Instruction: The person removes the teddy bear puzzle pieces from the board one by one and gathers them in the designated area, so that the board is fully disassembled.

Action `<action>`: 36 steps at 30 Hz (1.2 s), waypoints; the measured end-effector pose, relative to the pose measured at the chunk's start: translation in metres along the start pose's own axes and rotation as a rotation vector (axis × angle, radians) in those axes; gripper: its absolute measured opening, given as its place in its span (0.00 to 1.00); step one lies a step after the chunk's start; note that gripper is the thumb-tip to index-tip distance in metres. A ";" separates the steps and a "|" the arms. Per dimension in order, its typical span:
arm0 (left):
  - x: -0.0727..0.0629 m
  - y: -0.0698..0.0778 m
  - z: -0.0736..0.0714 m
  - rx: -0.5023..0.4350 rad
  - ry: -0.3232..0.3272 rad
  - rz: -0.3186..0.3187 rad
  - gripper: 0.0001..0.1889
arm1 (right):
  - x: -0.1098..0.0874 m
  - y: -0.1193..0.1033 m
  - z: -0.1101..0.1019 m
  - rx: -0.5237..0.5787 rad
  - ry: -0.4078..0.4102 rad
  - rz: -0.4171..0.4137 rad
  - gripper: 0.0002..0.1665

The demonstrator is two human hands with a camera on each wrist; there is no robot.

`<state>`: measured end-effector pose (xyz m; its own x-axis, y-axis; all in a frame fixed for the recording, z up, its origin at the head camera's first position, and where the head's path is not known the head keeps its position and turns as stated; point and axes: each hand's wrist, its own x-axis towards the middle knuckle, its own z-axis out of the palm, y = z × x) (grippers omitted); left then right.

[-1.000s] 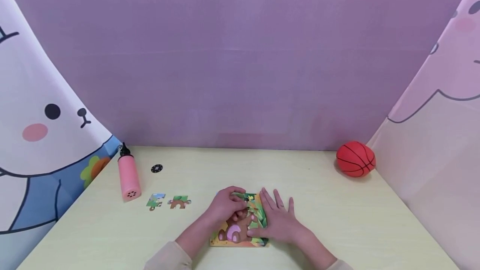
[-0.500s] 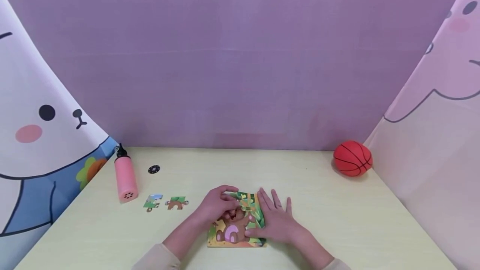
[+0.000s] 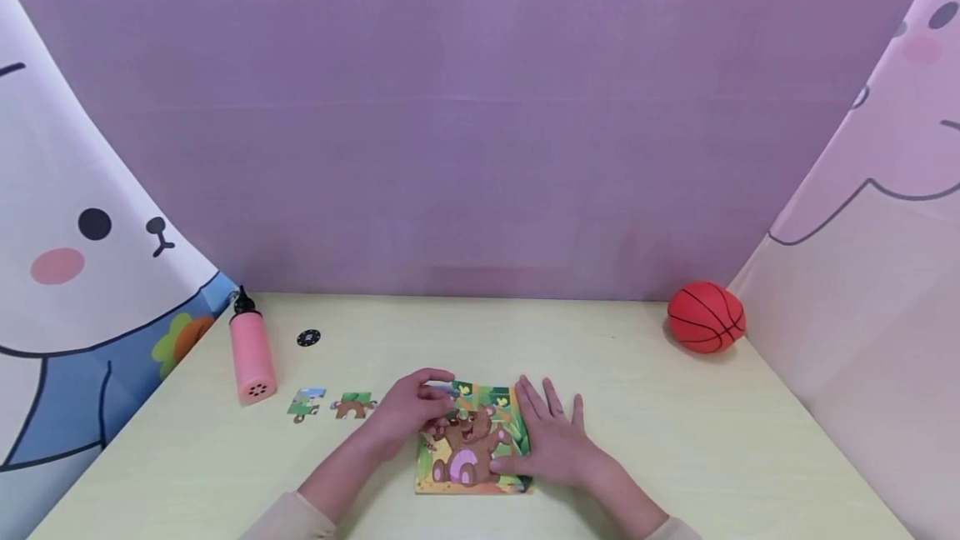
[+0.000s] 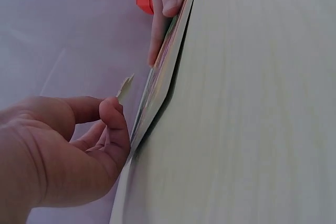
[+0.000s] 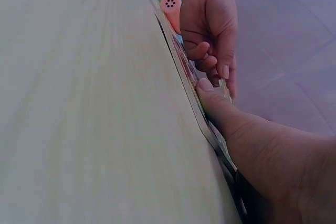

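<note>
- A pink balloon pump (image 3: pixel 252 357) with a black nozzle lies at the left of the desk (image 3: pixel 660 415), its nozzle toward the far side and its holed end nearer.
- A black poker chip (image 3: pixel 308 337) with white marks lies flat, near the pump on its right.
- A red toy basketball (image 3: pixel 706 317) with black lines rests at the far right.
- A purple backdrop (image 3: pixel 480 140) hangs at the desk's far edge.
- The left curtain (image 3: pixel 52 165) shows a white cartoon animal in blue.
- The right curtain (image 3: pixel 885 298) carries a pinkish cartoon figure.
</note>
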<state>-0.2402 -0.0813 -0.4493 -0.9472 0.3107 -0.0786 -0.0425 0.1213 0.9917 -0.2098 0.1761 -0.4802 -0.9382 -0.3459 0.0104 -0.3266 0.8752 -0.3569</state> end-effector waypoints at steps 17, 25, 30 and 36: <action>-0.015 -0.003 -0.034 0.071 0.067 -0.039 0.25 | -0.004 -0.011 -0.012 -0.005 -0.023 0.005 0.74; -0.020 -0.006 -0.050 0.093 0.089 -0.056 0.25 | -0.003 -0.005 -0.006 -0.017 -0.011 -0.001 0.76; -0.025 -0.007 -0.058 0.114 0.101 -0.063 0.25 | -0.005 -0.008 -0.010 -0.001 -0.016 -0.015 0.75; -0.030 -0.008 -0.065 0.158 0.137 -0.074 0.24 | -0.006 -0.012 -0.015 0.005 -0.027 -0.003 0.74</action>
<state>-0.2319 -0.1525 -0.4481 -0.9783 0.1654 -0.1249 -0.0731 0.2887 0.9546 -0.2016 0.1731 -0.4622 -0.9336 -0.3581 -0.0139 -0.3293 0.8724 -0.3611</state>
